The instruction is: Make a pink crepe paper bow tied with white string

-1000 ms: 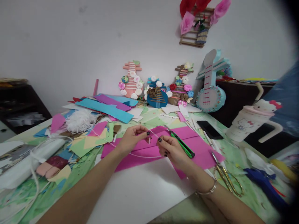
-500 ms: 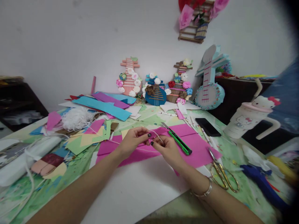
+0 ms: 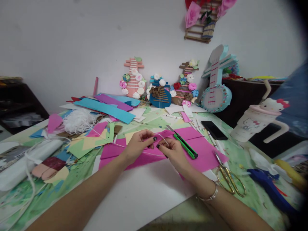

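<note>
A white string (image 3: 162, 137) arcs between my two hands above magenta crepe paper (image 3: 207, 152). My left hand (image 3: 137, 146) pinches the string between thumb and fingers. My right hand (image 3: 173, 152) is also closed on the string, just to the right, its fingertips pressed together. The fingers partly hide where the string passes through them. More of the string trails left toward a loose white bundle of string (image 3: 80, 122). Beside my right hand, a green utility knife (image 3: 185, 146) lies on the magenta paper with its blade out. White board (image 3: 144, 192) lies under my forearms.
Gold-handled scissors (image 3: 227, 176) and a blue glue gun (image 3: 269, 189) lie at the right, below a black phone (image 3: 214, 130) and a white tumbler (image 3: 252, 123). Paper scraps (image 3: 84, 146) cover the left. Decorated paper instruments (image 3: 160, 96) stand along the wall.
My right hand has shifted slightly right, a little farther from the left. The string between them still forms an arc. My left hand is nearly unmoved.
</note>
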### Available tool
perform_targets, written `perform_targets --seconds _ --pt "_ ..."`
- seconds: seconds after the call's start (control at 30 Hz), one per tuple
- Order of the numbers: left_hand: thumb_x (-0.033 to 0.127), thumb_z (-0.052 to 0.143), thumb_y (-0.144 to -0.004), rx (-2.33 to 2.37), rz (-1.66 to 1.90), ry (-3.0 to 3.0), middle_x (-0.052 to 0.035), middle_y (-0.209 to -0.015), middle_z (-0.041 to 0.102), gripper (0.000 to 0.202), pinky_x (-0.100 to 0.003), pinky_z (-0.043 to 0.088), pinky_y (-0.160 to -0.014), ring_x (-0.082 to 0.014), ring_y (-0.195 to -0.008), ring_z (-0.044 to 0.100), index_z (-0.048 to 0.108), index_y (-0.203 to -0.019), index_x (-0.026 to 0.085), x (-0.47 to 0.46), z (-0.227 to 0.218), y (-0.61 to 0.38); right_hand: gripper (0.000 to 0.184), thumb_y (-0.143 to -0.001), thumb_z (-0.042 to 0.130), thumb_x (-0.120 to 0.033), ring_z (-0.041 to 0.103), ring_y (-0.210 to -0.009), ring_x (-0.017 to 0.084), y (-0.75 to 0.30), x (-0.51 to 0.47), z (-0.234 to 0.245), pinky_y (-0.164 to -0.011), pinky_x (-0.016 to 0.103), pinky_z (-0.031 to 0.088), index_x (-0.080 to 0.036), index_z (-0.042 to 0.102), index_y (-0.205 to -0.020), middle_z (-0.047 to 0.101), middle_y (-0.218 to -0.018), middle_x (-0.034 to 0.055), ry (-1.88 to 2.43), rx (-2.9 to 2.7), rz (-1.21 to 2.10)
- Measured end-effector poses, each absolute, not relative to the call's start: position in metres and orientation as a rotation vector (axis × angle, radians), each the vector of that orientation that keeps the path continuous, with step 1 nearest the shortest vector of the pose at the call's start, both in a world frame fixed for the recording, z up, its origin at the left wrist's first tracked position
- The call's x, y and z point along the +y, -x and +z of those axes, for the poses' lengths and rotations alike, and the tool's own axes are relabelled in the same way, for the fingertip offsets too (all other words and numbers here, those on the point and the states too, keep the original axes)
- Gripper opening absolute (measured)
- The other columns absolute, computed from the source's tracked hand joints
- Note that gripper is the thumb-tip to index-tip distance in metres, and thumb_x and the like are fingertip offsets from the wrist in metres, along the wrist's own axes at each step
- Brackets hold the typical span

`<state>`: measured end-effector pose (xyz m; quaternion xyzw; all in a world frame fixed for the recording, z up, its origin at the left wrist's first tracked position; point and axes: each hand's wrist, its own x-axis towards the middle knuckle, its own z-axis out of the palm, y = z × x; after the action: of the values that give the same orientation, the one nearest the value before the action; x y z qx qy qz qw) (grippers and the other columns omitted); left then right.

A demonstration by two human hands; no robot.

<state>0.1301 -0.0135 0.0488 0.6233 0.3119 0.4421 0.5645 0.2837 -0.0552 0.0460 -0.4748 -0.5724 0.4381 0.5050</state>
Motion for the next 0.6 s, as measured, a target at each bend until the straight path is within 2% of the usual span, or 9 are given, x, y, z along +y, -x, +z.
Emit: perform_targets --seconds 0.13,0.23,0.5,0.6 --pt "0.029 0.066 -0.077 0.718 1.034 -1.449 0.0004 -0.071 0.058 0.018 -0.020 0.042 -0.057 -0.0075 -0.060 0.053 0.060 -0.083 0.013 -0.0163 0.0494 -0.1312 0.025 -0.068 0.065 -0.038 0.024 -0.045 0.007 -0.2831 -0.0533 0.0439 -0.043 0.023 0.015 -0.014 0.060 -0.074 0.033 -0.048 -0.0077 1.189 -1.380 1.081" --pt "0.028 0.066 -0.076 0.726 1.023 -1.441 0.0005 -0.072 0.059 0.018 -0.020 0.042 -0.057 -0.0076 -0.059 0.054 0.060 -0.084 0.013 -0.0169 0.0481 -0.1319 0.028 -0.070 0.064 -0.042 0.020 -0.044 0.007 -0.2837 -0.0520 0.0426 -0.044 0.024 0.013 -0.013 0.063 -0.071 0.030 -0.047 -0.0074 1.202 -1.438 1.077" --pt "0.029 0.066 -0.076 0.706 1.047 -1.485 0.0013 -0.069 0.056 0.019 -0.020 0.041 -0.055 -0.0070 -0.056 0.052 0.058 -0.081 0.013 -0.0184 0.0512 -0.1343 0.027 -0.072 0.063 -0.039 0.018 -0.046 0.007 -0.2852 -0.0568 0.0475 -0.046 0.026 0.012 -0.012 0.067 -0.070 0.027 -0.048 -0.0070 1.128 -1.468 1.079" --pt "0.028 0.066 -0.076 0.722 1.056 -1.498 0.0018 -0.069 0.056 0.018 -0.021 0.041 -0.055 -0.0070 -0.057 0.051 0.058 -0.080 0.013 -0.0200 0.0532 -0.1343 0.023 -0.070 0.063 -0.035 0.020 -0.046 0.007 -0.2837 -0.0585 0.0498 -0.046 0.025 0.013 -0.013 0.064 -0.065 0.028 -0.048 -0.0069 1.147 -1.450 1.074"
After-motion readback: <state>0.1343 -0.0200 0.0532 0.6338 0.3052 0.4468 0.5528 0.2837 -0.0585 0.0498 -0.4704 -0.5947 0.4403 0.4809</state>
